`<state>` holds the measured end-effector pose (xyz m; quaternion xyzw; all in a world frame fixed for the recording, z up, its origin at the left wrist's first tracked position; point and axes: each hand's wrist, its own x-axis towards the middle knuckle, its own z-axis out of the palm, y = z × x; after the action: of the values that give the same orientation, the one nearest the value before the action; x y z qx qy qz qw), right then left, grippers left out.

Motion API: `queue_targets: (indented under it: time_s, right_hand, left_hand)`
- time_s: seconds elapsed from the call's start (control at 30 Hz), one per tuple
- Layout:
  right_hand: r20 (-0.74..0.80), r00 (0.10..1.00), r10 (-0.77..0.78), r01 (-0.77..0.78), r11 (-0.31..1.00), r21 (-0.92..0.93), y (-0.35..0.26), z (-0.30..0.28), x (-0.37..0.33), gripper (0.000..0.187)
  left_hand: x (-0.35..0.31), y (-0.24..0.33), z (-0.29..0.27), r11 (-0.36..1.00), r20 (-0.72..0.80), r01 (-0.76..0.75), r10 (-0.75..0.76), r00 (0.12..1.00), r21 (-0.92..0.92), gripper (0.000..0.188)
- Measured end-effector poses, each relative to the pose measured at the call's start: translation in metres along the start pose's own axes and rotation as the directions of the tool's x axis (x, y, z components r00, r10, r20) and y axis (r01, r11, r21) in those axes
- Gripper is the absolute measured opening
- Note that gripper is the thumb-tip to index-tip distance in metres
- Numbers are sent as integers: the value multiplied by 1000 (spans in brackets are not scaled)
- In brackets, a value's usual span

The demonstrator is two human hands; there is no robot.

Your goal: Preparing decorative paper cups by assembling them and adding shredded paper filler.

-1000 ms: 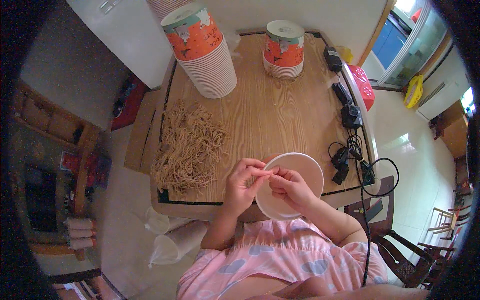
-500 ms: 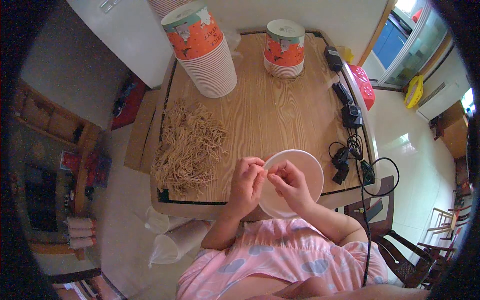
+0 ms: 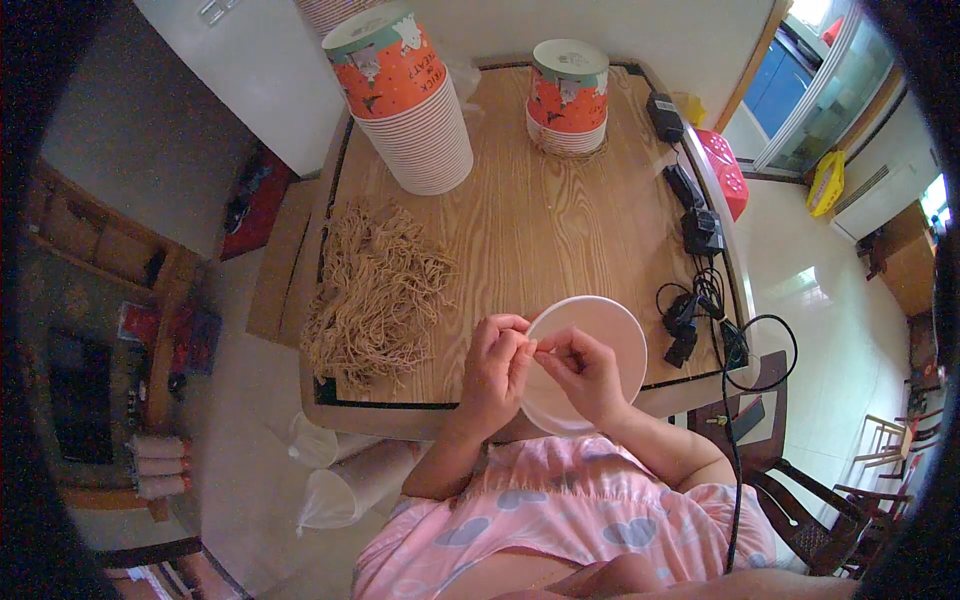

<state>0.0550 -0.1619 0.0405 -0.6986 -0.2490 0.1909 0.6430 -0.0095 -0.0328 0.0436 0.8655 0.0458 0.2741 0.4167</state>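
Note:
A white paper bucket (image 3: 612,322) stands at the table's near edge, in front of my body, its open mouth facing up. My left hand (image 3: 490,372) is closed in a pinch beside the bucket's left rim. Over the bucket's mouth, my right hand (image 3: 586,378) pinches too, its fingertips meeting those of the left. Whatever lies between the fingertips is too small and covered to name. To the left spreads a loose heap of tan twisted paper cords (image 3: 378,290).
At the far left rises a tall stack of upside-down orange-printed paper buckets (image 3: 415,130). A shorter stack (image 3: 568,100) stands at the back. Black adapters and cables (image 3: 704,232) line the right edge of the wooden table (image 3: 500,230). One black cable hangs near my right arm.
My right hand's fingers have curled a little more and shifted slightly at the pinch. The bucket has barely moved, and my left hand stays at its rim.

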Motion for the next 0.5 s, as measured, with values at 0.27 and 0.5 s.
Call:
queue_targets:
  time_s: [0.27, 0.5]
  right_hand:
    - [80, 973, 216, -230, 911, 343, 22, -5, 5, 10]
    - [101, 918, 383, -371, 743, 557, 21, -6, 10, 16]
  left_hand:
    - [-3, 2, 6, 990, -64, 6, -15, 998, -141, 9]
    - [0, 1, 2, 998, 6, 37, -37, 999, -53, 32]
